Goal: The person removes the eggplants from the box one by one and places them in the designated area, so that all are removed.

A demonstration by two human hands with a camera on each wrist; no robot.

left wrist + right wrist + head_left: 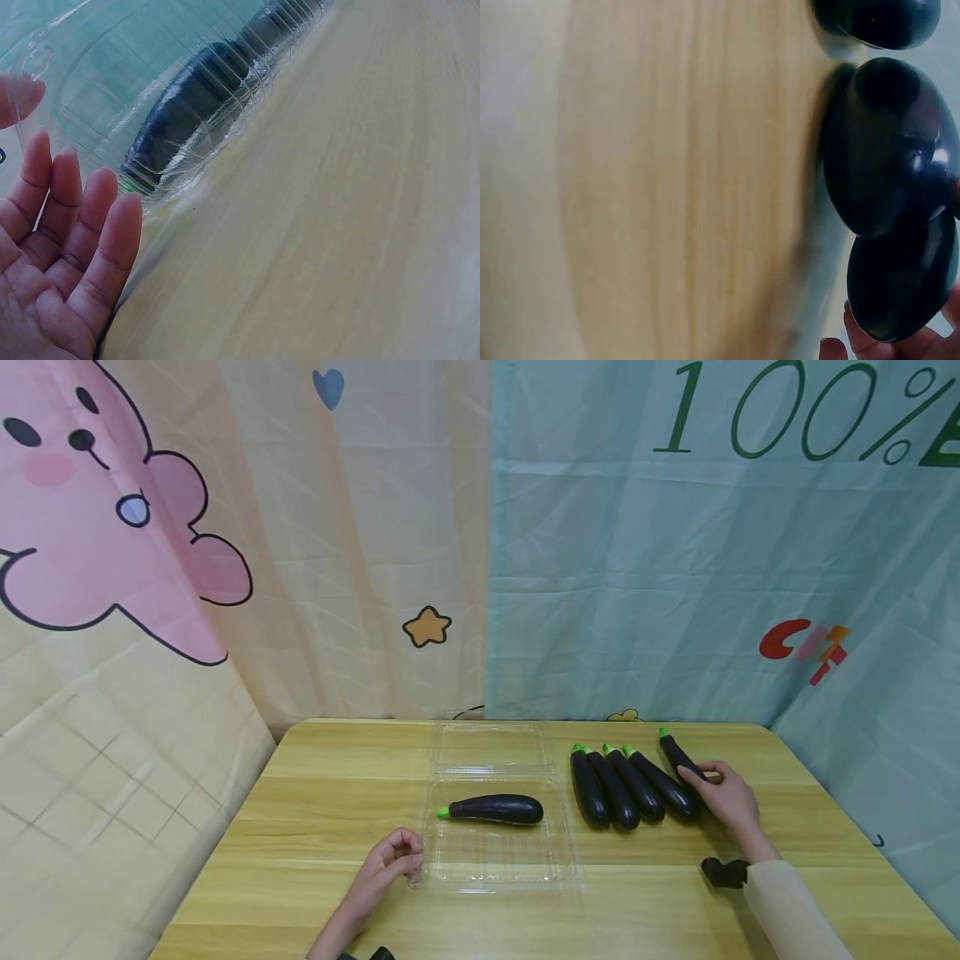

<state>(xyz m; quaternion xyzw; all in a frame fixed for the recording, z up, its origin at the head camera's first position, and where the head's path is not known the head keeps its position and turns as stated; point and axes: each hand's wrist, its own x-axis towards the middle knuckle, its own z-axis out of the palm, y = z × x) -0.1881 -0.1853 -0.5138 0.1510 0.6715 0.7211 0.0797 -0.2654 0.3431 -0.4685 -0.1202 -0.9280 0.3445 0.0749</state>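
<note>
A clear plastic box (498, 868) lies with its lid (491, 747) folded back on the table. One dark eggplant (498, 808) lies sideways inside it, green stem to the left. At the box's left front corner, my left hand (382, 868) pinches the rim between thumb and fingers; the left wrist view shows the thumb (22, 97) on one side of the wall. My right hand (720, 797) grips another eggplant (677, 752) at the right, its lower end hidden by the hand. Several more eggplants (618, 785) lie side by side just left of it, stems away from me.
The pale wooden table (315, 802) reaches back to a printed curtain (630, 568). More curtain hangs at both sides. A black strap piece (724, 872) sits at my right wrist.
</note>
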